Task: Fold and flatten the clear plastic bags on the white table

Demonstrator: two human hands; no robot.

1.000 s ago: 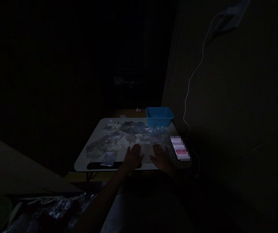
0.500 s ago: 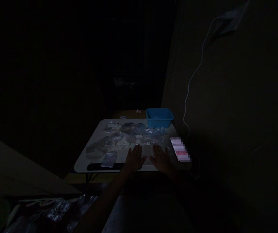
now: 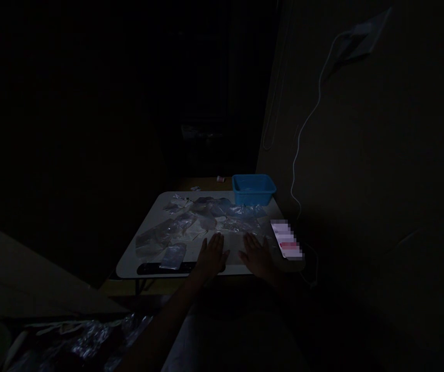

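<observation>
Both hands lie palm down at the near side of a white table (image 3: 132, 262) in dim light. My left hand (image 3: 211, 254) has its fingers stretched out and the thumb apart, and it holds nothing. To its right, my right hand (image 3: 257, 253) rests flat in the same way, with a clear plastic sheet or bag (image 3: 234, 247) seeming to lie between and under the hands. Crumpled clear plastic bags (image 3: 183, 222) spread over the table beyond the fingers. A small folded plastic bag (image 3: 173, 257) lies left of my left hand, partly over a dark slot (image 3: 146, 268).
A blue plastic basin (image 3: 253, 198) stands at the table's far right corner. By the right edge lies a lit phone (image 3: 286, 240), its screen blurred. A white cable (image 3: 298, 139) hangs from a wall socket (image 3: 365, 36). Shiny plastic (image 3: 90, 338) is heaped at lower left.
My left hand has slid slightly left, widening the gap between the hands. My right hand stays nearly in place. The whole view has shifted a little.
</observation>
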